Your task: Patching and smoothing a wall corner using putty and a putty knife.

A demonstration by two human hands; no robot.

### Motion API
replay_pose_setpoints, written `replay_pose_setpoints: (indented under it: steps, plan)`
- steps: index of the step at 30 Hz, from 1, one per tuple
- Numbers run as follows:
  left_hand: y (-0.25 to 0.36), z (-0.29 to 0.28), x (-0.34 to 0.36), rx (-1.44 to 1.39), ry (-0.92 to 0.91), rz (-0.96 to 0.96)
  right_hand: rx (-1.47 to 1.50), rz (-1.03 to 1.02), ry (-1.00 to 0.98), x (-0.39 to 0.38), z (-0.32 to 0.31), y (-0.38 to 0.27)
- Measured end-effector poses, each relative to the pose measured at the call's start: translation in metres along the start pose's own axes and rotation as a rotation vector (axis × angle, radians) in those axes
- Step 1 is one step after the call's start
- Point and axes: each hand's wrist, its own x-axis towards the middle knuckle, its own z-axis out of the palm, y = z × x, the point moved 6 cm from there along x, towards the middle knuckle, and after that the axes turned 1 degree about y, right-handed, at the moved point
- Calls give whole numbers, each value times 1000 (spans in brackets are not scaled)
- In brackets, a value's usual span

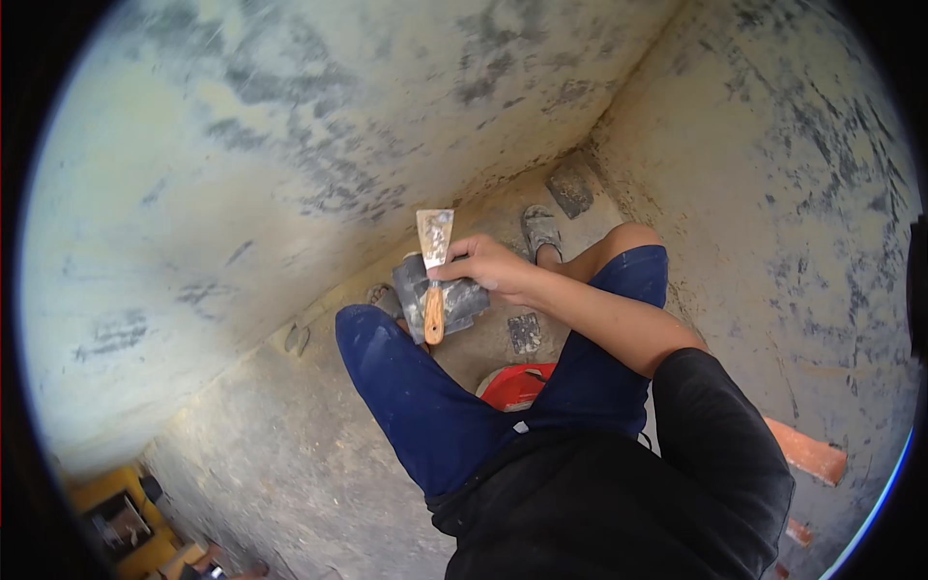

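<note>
A flared scraper (435, 249) pairs a smeared metal blade (435, 224) with a smooth tan wooden handle (434, 316); the grey floor (271, 435) looks matt and rough.

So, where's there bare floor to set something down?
The widest bare patch: concrete floor between the left-hand wall and the left thigh. It's crowded between the knees, with the right hand, putty knife, dark slab and red object.

A black T-shirt (590, 507) with a short right sleeve (720, 411), dark blue shorts (440, 411) with faint pale specks and 1 small white patch (521, 427) near the waist, 2 dusty grey sandals (541, 228). The right hand (483, 264) is bare.
</note>
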Motion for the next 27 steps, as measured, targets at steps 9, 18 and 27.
replay_pose_setpoints:
  steps: [9,18,27]
  plan:
    - [-46,94,25,-334,-9,18,-71,-52,90,6,11,-23]
    - [-80,159,54,-589,-86,35,-64,-114,129,14,20,-27]
    - [148,-58,-146,35,1925,445,-178,-98,136,24,16,-24]
